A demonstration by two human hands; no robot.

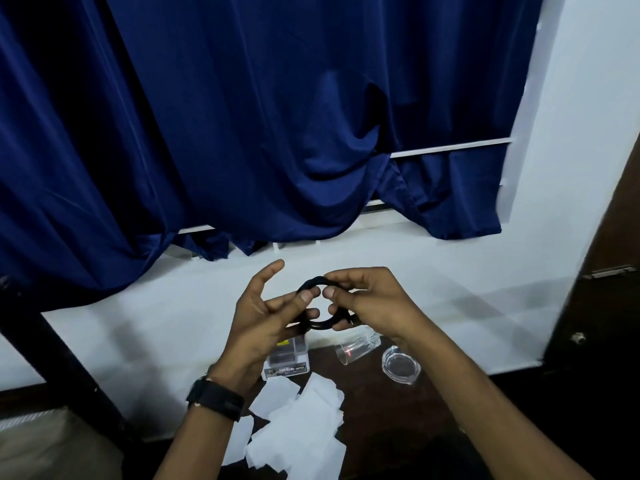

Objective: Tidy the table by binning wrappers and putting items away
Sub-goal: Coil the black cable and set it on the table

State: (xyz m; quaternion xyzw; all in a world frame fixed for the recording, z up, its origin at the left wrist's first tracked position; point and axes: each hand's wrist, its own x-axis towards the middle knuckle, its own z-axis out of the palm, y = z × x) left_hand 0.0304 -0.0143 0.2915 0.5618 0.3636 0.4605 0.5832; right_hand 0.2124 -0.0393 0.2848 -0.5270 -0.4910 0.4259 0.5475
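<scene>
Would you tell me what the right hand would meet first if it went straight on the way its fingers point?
Probably the left hand, across the black coiled cord loop that both hold; the right hand looks level with it.

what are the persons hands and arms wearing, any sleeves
No sleeves show on either arm. A wide black strap watch sits on the wrist of the left hand, a thin pale thread beside it. The right hand wears nothing visible.
</scene>
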